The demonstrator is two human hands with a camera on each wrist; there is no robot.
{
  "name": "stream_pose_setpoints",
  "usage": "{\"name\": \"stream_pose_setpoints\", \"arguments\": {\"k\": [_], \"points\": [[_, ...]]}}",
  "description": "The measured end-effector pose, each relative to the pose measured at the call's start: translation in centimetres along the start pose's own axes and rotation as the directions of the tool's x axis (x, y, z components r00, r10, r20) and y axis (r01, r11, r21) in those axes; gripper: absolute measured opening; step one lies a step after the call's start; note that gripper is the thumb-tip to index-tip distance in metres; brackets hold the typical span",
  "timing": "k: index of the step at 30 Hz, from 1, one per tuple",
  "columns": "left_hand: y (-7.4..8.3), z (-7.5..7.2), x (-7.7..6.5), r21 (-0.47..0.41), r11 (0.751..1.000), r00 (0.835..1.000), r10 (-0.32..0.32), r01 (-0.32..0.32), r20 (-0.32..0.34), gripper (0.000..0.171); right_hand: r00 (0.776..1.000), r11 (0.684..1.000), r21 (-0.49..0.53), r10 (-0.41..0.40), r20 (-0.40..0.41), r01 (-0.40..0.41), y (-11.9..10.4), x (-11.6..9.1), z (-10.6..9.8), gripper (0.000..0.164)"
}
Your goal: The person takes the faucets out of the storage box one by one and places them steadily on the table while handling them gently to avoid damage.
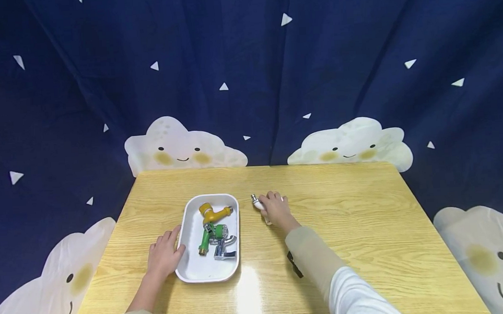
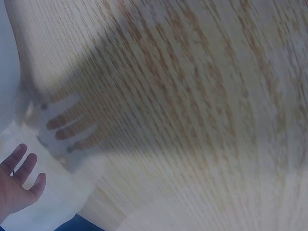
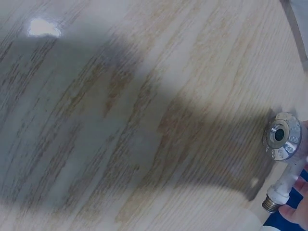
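Observation:
A white tap (image 3: 288,185) is in my right hand (image 1: 277,211), right of the tray and low over the table. In the right wrist view its round metal-ringed end and brass thread show, while my right hand (image 3: 299,211) is mostly cut off by the frame edge. My left hand (image 1: 164,253) is at the left rim of a white tray (image 1: 188,269); contact with the rim is hard to tell. Its fingers look loosely spread in the left wrist view. Inside the tray are a yellow tap (image 1: 213,215), a green tap (image 1: 205,240) and a chrome tap (image 1: 220,249), lying close together.
A light wooden table (image 1: 359,217) carries everything. Behind it hangs a dark blue curtain (image 1: 245,47) with white triangles and printed clouds. A small black item (image 1: 294,265) shows at the underside of the right sleeve.

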State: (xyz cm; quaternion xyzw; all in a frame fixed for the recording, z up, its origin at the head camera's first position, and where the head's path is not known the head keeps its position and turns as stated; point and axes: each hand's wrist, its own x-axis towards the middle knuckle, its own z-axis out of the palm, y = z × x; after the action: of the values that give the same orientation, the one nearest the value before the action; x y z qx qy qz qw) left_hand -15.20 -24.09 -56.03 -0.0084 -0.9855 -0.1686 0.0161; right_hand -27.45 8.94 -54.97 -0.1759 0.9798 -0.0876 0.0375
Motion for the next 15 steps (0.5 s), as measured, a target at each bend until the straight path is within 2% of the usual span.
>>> {"name": "stream_pose_setpoints", "arguments": {"k": [7, 15], "points": [[-0.06, 0.05, 0.02, 0.01, 1.0, 1.0, 0.002, -0.002, 0.0, 0.059, 1.0, 0.999, 0.019, 0.029, -0.011, -0.029, 0.0, -0.2, 0.17, 0.034], [0.03, 0.02, 0.0, 0.015, 1.0, 1.0, 0.002, -0.002, 0.0, 0.058, 0.995, 0.993, 0.061, 0.1, 0.024, -0.102, 0.27, -0.17, 0.21, 0.041]]}}
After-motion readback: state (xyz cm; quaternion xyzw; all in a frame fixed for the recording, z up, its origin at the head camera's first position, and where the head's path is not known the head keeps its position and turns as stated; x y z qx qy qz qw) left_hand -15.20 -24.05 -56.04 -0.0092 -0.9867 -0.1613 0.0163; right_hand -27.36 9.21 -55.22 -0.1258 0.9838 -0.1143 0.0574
